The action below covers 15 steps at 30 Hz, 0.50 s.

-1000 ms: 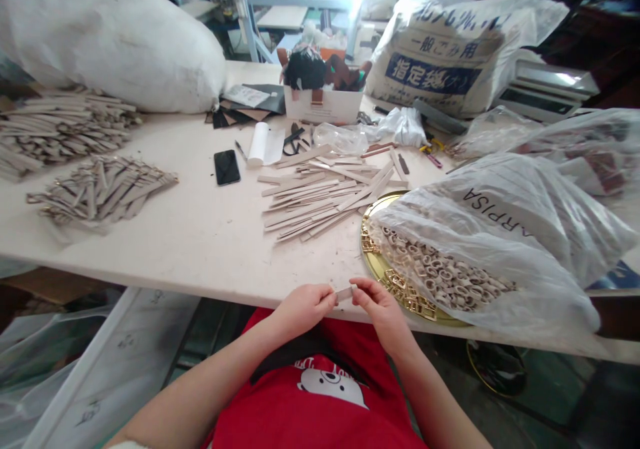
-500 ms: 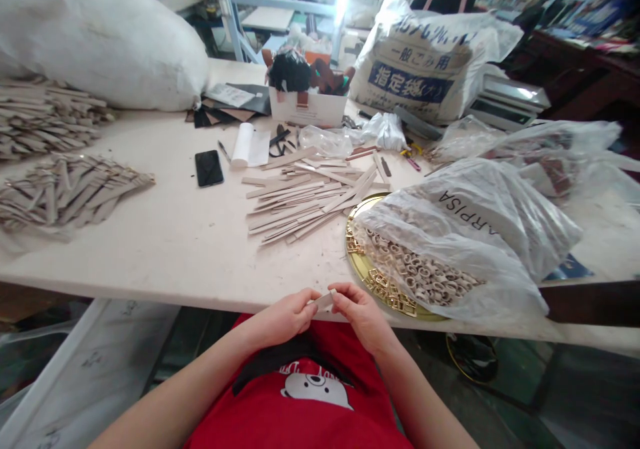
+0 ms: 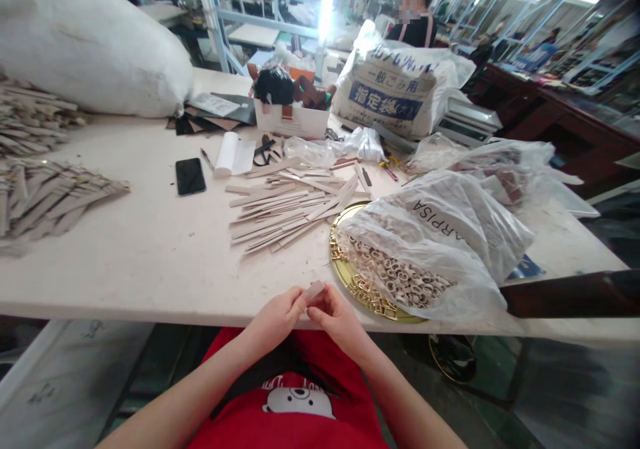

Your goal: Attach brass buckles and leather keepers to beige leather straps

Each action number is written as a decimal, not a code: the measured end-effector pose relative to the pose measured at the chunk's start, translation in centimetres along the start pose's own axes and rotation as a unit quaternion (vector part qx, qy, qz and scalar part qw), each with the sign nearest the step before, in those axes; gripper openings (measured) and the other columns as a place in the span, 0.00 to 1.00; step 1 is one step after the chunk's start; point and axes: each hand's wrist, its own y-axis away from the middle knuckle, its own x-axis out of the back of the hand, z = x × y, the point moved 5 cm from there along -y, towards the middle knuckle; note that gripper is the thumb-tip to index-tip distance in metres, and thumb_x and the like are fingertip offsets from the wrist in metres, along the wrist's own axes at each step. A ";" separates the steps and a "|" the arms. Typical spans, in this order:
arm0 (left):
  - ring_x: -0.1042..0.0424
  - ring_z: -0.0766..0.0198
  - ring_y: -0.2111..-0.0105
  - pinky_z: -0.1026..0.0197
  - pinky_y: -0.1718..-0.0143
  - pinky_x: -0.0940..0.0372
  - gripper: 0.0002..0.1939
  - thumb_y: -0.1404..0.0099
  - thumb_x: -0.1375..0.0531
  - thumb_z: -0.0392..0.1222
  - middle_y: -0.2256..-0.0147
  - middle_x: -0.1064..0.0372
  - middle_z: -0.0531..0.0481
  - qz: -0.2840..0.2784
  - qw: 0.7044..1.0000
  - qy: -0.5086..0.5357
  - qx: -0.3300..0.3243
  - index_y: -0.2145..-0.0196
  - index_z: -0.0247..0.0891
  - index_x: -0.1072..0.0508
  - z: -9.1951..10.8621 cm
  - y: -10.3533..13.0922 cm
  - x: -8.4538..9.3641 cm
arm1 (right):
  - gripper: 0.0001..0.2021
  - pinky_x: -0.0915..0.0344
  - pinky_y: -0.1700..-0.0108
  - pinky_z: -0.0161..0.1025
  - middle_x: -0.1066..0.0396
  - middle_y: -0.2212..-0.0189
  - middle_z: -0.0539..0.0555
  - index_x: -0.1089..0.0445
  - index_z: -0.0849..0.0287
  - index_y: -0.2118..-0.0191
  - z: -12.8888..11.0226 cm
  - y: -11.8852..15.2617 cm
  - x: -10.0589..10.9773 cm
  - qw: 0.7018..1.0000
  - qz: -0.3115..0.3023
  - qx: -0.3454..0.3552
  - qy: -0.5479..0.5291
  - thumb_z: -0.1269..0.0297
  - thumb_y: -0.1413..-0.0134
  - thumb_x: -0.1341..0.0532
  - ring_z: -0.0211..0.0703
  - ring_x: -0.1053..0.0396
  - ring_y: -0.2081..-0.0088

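Observation:
Close to the table's front edge, both hands meet at a short beige strip [image 3: 315,290]. My left hand [image 3: 283,312] is closed, pinching the strip between thumb and fingers. My right hand [image 3: 334,314] is curled around the strip's other side, its fingertips closed against it; part of the strip is hidden there. Beyond the hands lies a loose pile of long beige strips [image 3: 285,217]. To the right, a round gold tray [image 3: 345,270] carries small gold buckles [image 3: 370,294] and many small beige loops [image 3: 400,275], partly under a clear plastic bag [image 3: 460,225].
Bundled strips [image 3: 55,195] lie at the left below a big white sack [image 3: 95,42]. A black phone [image 3: 190,177], a paper roll [image 3: 229,154] and a filled white box [image 3: 293,119] stand further back. A printed bag [image 3: 390,92] is behind; a person [image 3: 423,29] is beyond.
The view has shifted, so the table things sit further left. The strip between my hands has turned, its end now tilting upward, and my right hand's fingers have curled lower around it.

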 end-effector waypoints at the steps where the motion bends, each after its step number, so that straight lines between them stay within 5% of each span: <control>1: 0.34 0.61 0.68 0.63 0.66 0.42 0.21 0.35 0.58 0.51 0.70 0.32 0.49 0.007 1.000 -0.004 0.008 0.63 0.35 0.33 -0.3 -0.1 0.2 | 0.13 0.38 0.65 0.37 0.32 0.69 0.50 0.37 0.57 0.59 0.0 -0.1 1.3 0.998 0.007 0.011 0.066 0.60 0.52 0.40 0.39 0.35 0.69; 4: 0.35 0.63 0.72 0.64 0.71 0.44 0.21 0.36 0.58 0.52 0.75 0.34 0.52 0.032 0.999 -0.005 0.032 0.68 0.36 0.34 -1.4 -0.1 0.8 | 0.08 0.39 0.63 0.40 0.32 0.69 0.54 0.33 0.58 0.65 -0.5 0.0 6.4 0.948 0.061 0.039 0.310 0.61 0.47 0.46 0.43 0.34 0.66; 8: 0.36 0.63 0.73 0.65 0.72 0.45 0.19 0.36 0.57 0.51 0.76 0.36 0.53 0.016 0.999 -0.028 0.023 0.70 0.37 0.35 -1.5 0.1 0.4 | 0.12 0.41 0.60 0.41 0.32 0.67 0.57 0.32 0.59 0.60 -1.3 0.9 11.1 0.818 0.105 0.055 0.562 0.63 0.44 0.49 0.47 0.35 0.64; 11: 0.35 0.63 0.72 0.64 0.72 0.45 0.15 0.37 0.55 0.51 0.75 0.35 0.52 0.022 0.996 -0.090 0.006 0.69 0.38 0.36 -0.3 -1.0 0.6 | 0.13 0.41 0.61 0.41 0.33 0.66 0.58 0.34 0.60 0.55 -1.7 0.9 12.5 0.740 0.130 0.060 0.657 0.64 0.46 0.47 0.47 0.35 0.64; 15: 0.33 0.60 0.68 0.64 0.70 0.44 0.12 0.39 0.51 0.49 0.70 0.32 0.49 0.057 0.980 -0.191 -0.016 0.64 0.38 0.36 1.9 -5.1 1.4 | 0.15 0.43 0.60 0.41 0.34 0.62 0.60 0.37 0.62 0.54 -2.4 -0.9 12.4 0.697 0.166 0.082 0.693 0.63 0.48 0.44 0.49 0.37 0.61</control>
